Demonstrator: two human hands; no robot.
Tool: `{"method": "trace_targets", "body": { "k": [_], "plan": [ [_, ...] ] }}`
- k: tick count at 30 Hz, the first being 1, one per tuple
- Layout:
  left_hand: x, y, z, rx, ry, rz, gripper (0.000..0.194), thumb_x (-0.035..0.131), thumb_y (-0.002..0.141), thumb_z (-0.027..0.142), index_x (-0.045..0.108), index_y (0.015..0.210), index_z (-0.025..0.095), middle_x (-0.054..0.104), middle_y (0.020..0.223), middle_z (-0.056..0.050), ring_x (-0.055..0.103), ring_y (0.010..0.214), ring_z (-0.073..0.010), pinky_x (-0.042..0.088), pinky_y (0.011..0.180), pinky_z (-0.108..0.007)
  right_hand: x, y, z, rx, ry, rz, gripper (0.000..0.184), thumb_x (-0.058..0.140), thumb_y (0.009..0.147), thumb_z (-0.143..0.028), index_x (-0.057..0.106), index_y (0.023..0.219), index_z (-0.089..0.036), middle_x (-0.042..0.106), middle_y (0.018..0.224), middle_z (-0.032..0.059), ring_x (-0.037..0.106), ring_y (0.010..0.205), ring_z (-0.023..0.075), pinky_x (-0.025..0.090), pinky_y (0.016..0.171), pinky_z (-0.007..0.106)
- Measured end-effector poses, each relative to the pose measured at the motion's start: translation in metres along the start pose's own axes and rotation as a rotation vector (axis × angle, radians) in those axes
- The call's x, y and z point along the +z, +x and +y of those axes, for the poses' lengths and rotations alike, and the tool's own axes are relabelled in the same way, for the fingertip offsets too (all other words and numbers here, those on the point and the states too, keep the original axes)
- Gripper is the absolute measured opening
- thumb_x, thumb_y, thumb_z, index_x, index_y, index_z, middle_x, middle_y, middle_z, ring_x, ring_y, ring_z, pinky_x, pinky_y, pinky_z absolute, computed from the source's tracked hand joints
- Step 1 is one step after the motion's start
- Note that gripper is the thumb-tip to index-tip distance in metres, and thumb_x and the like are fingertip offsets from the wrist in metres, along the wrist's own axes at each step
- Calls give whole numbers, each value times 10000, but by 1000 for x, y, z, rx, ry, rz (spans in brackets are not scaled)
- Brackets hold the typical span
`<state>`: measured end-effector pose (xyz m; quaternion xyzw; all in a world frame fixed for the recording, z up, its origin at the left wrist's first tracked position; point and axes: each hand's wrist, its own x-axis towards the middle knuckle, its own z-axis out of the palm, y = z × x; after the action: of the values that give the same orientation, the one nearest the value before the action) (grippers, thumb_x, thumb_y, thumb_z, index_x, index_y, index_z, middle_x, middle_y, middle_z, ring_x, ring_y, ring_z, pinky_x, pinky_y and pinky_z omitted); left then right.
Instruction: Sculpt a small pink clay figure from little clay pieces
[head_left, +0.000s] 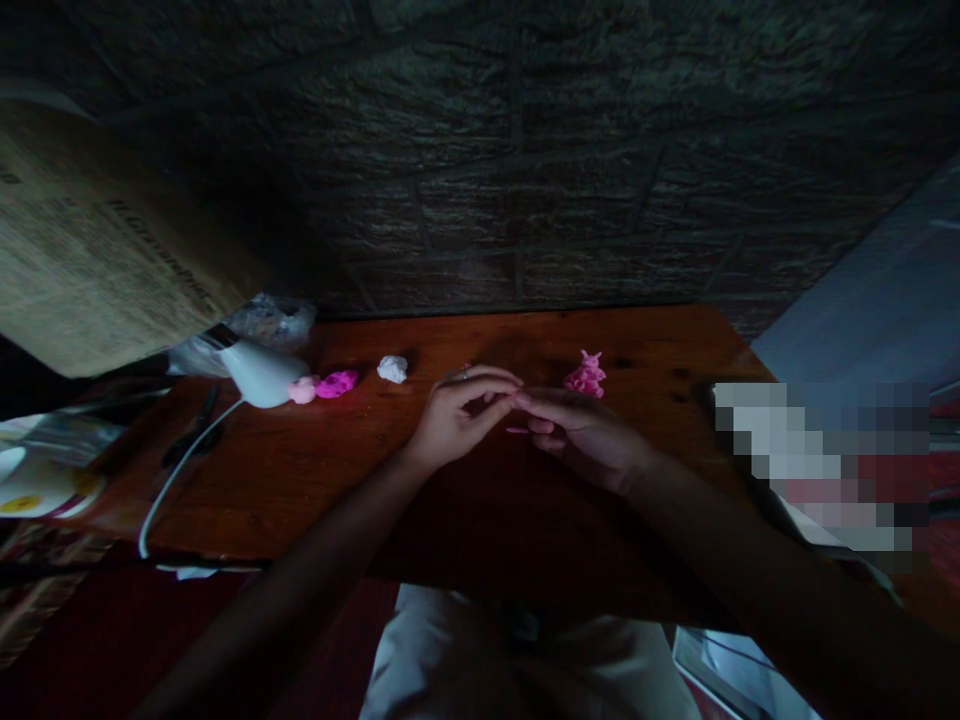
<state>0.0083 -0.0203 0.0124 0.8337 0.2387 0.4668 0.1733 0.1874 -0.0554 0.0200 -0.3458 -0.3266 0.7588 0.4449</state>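
My left hand (461,415) is closed in a pinch, its thumb and fingertips meeting those of my right hand (581,435) above the table. The right hand is closed too, with its lower fingers curled. Whatever lies between the touching fingertips is too small and dark to make out. A thin pink piece (517,430) shows beside the curled right fingers; whether they hold it is unclear. Just behind the right hand stands a bumpy pink figure (586,374) with small points on top. A white crumpled lump (392,368) sits left of my left hand.
Farther left on the wooden table (480,335) are a magenta lump (337,383), a pale pink lump (304,389) and a white tapered device (262,373) with a cord. Dark scissors (193,430) lie near a cup (45,485). A brick wall (465,220) rises behind.
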Motion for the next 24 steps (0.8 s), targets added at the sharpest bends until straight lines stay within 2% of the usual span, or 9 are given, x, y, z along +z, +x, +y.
{"method": "trace_targets", "body": {
  "k": [2,4,7,9,10,13,15,20,24],
  "plan": [
    [0,0,0,-3,-1,-9,42,669,908,186,702,933,184,759,999,-67,716,892,-140,591,762,-285,1,-1,-1,4,-6,7,250,897,642,-328,751,779,-178,501,628,-51,293,534,55,237,449,215],
    [-3,1,-3,-50,-4,40,60,642,931,208,691,944,177,763,976,-66,716,865,-137,594,755,-280,2,-1,-2,8,-3,37,273,901,627,-338,759,800,-181,583,709,-27,295,534,49,249,451,216],
    [-12,4,-16,-169,-4,282,125,584,972,254,680,989,177,764,927,-49,669,687,-102,560,622,-236,1,0,-4,-9,12,95,323,915,595,-367,760,803,-175,660,854,13,300,535,37,223,436,215],
    [-21,6,-27,-237,-8,470,173,557,988,296,694,976,191,755,896,-30,574,547,-71,502,526,-218,1,0,-4,-21,15,110,328,921,584,-384,752,770,-172,642,813,6,298,531,36,183,426,211],
    [-25,6,-31,-242,-12,522,176,562,985,309,694,966,195,747,864,-20,543,513,-66,471,490,-213,0,1,-4,-24,10,107,327,922,583,-388,749,757,-172,622,779,-3,295,529,36,173,426,210],
    [-30,6,-35,-211,22,549,123,648,935,307,693,963,197,739,845,-12,580,562,-75,472,506,-206,0,1,-2,-17,-24,83,309,908,613,-400,748,754,-176,574,718,-20,287,523,38,204,437,214],
    [-26,5,-28,-208,51,454,116,665,922,293,700,966,192,740,856,-17,631,640,-91,515,577,-218,-1,1,-1,-7,-52,79,290,890,644,-403,748,771,-184,581,723,-17,294,523,43,237,452,227],
    [-7,3,-7,-66,-26,60,92,667,917,227,728,970,184,749,987,-66,701,870,-133,584,752,-273,-1,2,0,-43,-59,106,296,889,618,-397,746,770,-188,628,786,5,324,532,50,206,449,234],
    [-2,3,-4,-41,-92,-40,108,646,927,189,729,997,180,749,1002,-72,713,943,-144,602,829,-302,-2,2,0,-52,-77,85,279,875,626,-401,721,704,-183,572,703,-17,300,534,55,208,453,236]
  ]
}}
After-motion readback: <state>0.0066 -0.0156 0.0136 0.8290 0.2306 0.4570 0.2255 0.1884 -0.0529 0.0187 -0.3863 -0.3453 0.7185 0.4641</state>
